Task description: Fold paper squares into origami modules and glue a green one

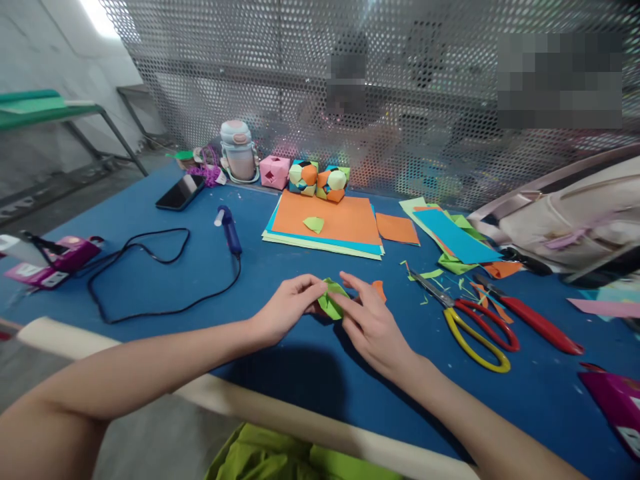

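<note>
A folded piece of green paper (332,301) is held up over the front middle of the blue table. My left hand (291,303) pinches its left side between thumb and fingers. From the right, my right hand (373,319) presses its fingers against the paper's right edge and face. A small orange paper piece (379,291) shows just behind my right hand. Beyond my hands, a small folded light-green piece (314,225) lies on a stack of coloured sheets with an orange sheet (340,212) on top.
A blue glue gun (230,230) with a looping black cord stands left. Scissors (465,320), a red-handled cutter (543,323) and paper scraps lie right. Folded paper cubes (303,177), a bottle (239,150) and a phone (181,192) sit toward the back; a bag (575,207) stands right.
</note>
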`<action>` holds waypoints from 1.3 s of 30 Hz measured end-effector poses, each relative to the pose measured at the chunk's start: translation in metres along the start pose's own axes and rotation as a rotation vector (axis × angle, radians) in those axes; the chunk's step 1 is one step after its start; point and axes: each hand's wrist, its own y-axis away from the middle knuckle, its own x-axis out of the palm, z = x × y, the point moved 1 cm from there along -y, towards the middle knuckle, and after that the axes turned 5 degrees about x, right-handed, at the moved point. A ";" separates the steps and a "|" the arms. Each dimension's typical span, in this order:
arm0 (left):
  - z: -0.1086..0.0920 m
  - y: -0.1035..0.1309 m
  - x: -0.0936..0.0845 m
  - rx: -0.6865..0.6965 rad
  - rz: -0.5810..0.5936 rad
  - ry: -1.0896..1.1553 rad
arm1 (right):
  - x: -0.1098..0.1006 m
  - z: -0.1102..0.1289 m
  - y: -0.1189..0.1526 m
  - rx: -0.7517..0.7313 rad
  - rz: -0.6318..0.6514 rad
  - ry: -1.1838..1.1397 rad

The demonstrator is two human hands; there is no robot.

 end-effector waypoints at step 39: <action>0.000 0.009 -0.002 0.313 0.030 -0.883 | -0.017 0.028 0.006 -0.481 -0.069 0.192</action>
